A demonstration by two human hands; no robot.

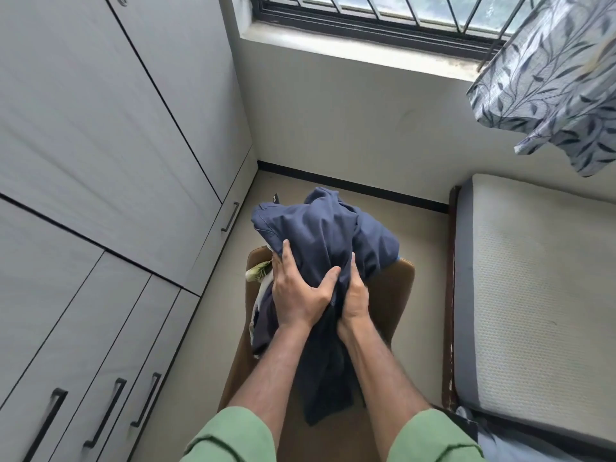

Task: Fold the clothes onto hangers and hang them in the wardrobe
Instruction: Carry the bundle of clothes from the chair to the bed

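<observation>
A bunched dark blue garment (320, 235) is lifted above a brown chair (396, 285) in the middle of the view. My left hand (300, 295) grips its left side, thumb pressed into the cloth. My right hand (355, 295) grips the folds right beside it, fingers buried in the fabric. A tail of the garment hangs down between my forearms. Under the garment, at the chair's left edge, a white and green piece of clothing (258, 271) peeks out. The grey wardrobe (100, 155) fills the left side with its doors closed. No hanger is visible.
A bed with a pale mattress (540, 295) runs along the right. A leaf-patterned curtain (553, 81) hangs at the upper right beside the barred window (383, 11). Beige floor (206, 331) lies between chair and wardrobe. Black handles (106, 411) line the lower wardrobe doors.
</observation>
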